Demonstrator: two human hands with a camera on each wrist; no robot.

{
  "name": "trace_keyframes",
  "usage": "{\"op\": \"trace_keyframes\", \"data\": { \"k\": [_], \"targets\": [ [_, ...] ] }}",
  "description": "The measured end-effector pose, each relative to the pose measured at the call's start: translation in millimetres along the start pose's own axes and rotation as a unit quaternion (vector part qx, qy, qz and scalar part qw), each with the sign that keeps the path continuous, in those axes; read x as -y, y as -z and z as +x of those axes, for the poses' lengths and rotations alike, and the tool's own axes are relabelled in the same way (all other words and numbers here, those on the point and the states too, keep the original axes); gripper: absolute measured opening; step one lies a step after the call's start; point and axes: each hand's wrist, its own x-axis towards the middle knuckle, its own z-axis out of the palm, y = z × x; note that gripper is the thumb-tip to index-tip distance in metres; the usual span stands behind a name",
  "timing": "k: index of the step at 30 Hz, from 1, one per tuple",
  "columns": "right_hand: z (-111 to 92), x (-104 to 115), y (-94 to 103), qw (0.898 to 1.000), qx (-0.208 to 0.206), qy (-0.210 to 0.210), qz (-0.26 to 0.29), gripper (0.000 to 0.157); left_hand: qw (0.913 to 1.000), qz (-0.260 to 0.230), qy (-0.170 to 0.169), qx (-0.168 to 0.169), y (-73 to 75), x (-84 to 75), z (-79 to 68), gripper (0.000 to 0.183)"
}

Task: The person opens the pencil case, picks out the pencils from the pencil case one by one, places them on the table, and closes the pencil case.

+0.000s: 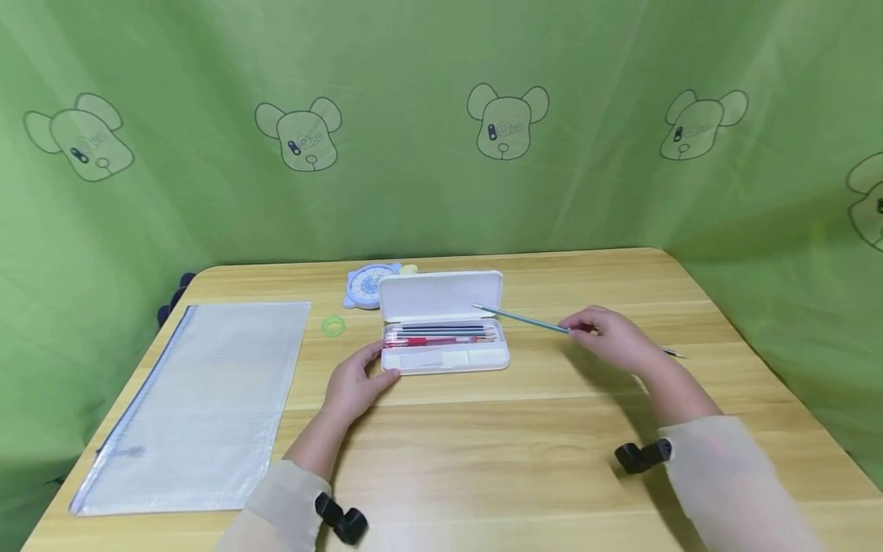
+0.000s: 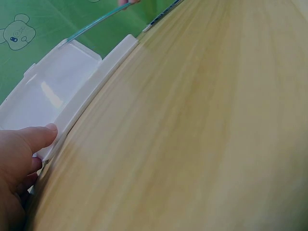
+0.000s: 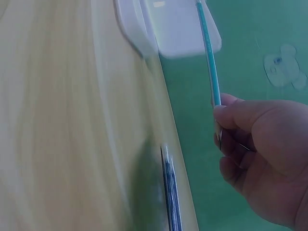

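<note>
A white pencil case [image 1: 483,359] lies with its lid [image 1: 441,295] raised, holding several dark pencils [image 1: 441,330] and a red pen [image 1: 417,342]. My left hand [image 1: 355,383] grips the left end of the case. In the left wrist view its thumb [image 2: 41,137] presses on the rim, with the other fingers curled at the side. Right of the case, my right hand [image 1: 610,337] pinches a teal pencil [image 1: 524,318] near one end. The pencil's far end points left and overlaps the lid in the head view.
Behind the case sits a light-blue clock-like toy [image 1: 367,287], with a green ring [image 1: 333,326] to its front left. A translucent mesh zip pouch [image 1: 200,406] lies at the left. Several slim dark pens or pencils [image 3: 171,192] lie beyond my right wrist. A green curtain [image 1: 414,207] surrounds the table.
</note>
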Motion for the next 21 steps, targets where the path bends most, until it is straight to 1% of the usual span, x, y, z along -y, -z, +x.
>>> {"op": "trace_keyframes", "data": {
  "k": [5,12,17,21],
  "targets": [
    [-21.3,-22.1,12.7,1.000,-0.011,-0.011,-0.008,0.025,1.0000,-0.003,0.002,-0.001,0.5,-0.3,-0.1,0.063],
    [-49.2,-59.3,22.2,0.998,-0.019,-0.036,-0.048,0.025,1.0000,-0.001,-0.002,-0.003,-0.2,0.0,-0.2,0.063],
    [-61.8,-82.6,24.4,0.997,-0.023,-0.050,-0.057,0.023,1.0000,0.001,-0.003,-0.004,0.2,0.4,0.1,0.063],
    [-67.5,-95.8,25.3,0.996,-0.016,-0.064,-0.062,0.024,1.0000,0.004,-0.004,-0.003,0.5,-0.2,-0.2,0.063]
  ]
}}
